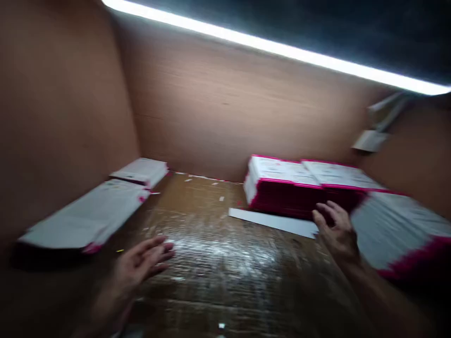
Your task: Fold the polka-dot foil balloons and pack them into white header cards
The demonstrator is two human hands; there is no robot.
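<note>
Left hand (141,265) and right hand (334,230) nearest camera, both blurred. Clock directions are taken from the middle of the view. Left hand at 7 o'clock, open, fingers spread, holding nothing, above the brown counter (218,277). Right hand at 4 o'clock, open, fingers loosely curved, also holding nothing. Its fingertips reach the pink side of a stack of pink-edged white printed sheets (282,185) at 1 o'clock; contact can't be told. A second stack (341,174) sits right beside it. A loose white strip (271,221) lies on the counter just in front of the first stack, near the right hand. A blurred third stack (398,230) lies at 3 o'clock. Two white packs (84,216) (141,171) lie along the left wall at 10 o'clock. So far, the piles sit stacked and the strip lies loose. Brown walls (218,103) rise behind; a light strip (282,42) runs above.
</note>
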